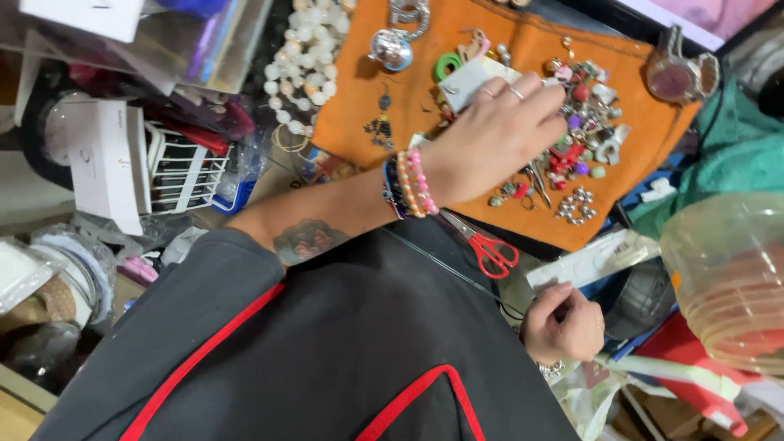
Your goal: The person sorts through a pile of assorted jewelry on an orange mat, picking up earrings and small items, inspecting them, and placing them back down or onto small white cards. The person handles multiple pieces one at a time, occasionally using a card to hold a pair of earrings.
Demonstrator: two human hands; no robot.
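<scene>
My left hand [490,135], with rings and several bead bracelets on the wrist, reaches over an orange cloth [359,106]. Its spread fingers rest on a pile of small coloured beads and charms [584,135], beside a white card [465,82]. My right hand [563,322] stays close to my black, red-trimmed garment, pinched shut on a thin dark cord [445,265] that runs up and left across my front. Red-handled scissors [490,249] lie at the cloth's near edge between the two hands.
White bead strands [306,57], a silver ball [390,49] and a green ring [447,65] lie at the cloth's far side. A translucent plastic tub [727,278] stands at right, teal fabric [735,155] behind it. A white box [102,159] and wire basket [184,171] crowd the left.
</scene>
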